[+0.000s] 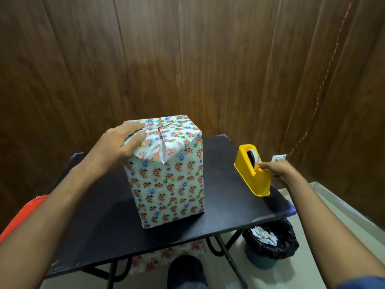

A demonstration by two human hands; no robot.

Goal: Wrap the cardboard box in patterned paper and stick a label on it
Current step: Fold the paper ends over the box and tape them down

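Observation:
A tall box (pixel 168 184) wrapped in white floral paper stands upright on the black table (pixel 229 205). Its top flaps are folded in, with a narrow gap along the middle seam. My left hand (pixel 123 142) lies flat on the top left of the box, fingers pressing the folded paper down. To the right stands a yellow tape dispenser (pixel 253 174) holding a roll of tape. My right hand (pixel 275 168) reaches over the dispenser and pinches the tape end at its cutter. A small white label (pixel 278 158) lies just behind that hand.
A bin lined with a black bag (pixel 270 245) holding paper scraps stands on the floor under the table's right corner. A red plastic object (pixel 23 215) shows at the left edge. Floral paper (pixel 166 257) lies under the table. Wood panels rise close behind.

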